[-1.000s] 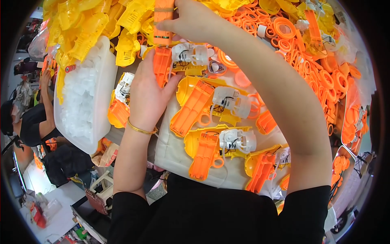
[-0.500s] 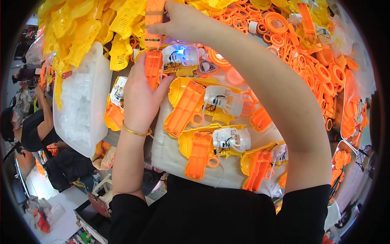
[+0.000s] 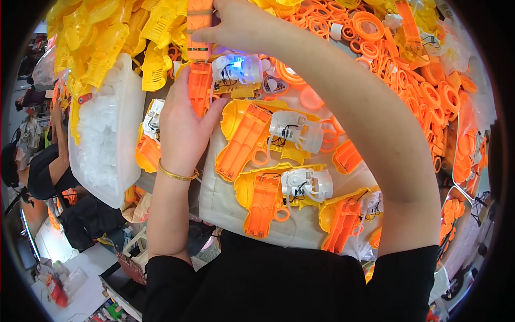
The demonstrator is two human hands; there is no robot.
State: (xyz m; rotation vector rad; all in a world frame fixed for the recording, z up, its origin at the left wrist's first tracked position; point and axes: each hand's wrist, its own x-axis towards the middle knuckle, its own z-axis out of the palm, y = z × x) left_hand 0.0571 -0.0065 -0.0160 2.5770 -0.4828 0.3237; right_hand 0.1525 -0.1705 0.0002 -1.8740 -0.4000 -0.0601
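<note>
- Left hand [image 3: 185, 121]: thumb and fingers clasped around the sides of an open orange plastic tray [image 3: 200, 88], apparently to steady it.
- Right hand [image 3: 230, 26]: apart from the left and beyond it, clamped on a banded rectangular orange block [image 3: 198, 37]. The block's near end appears to meet the tray's far end, presumably for electrical contact, as a blue light [image 3: 237, 64] glows in the translucent white cylindrical housing [image 3: 252, 71] right of the left hand.
- Alignment: block and tray share a long axis running away from the person; the housing lies crosswise, pointing right.

Co-worker [image 3: 45, 166] far L — white tbl [image 3: 99, 264] w/ red item [image 3: 56, 292], lower L.
</note>
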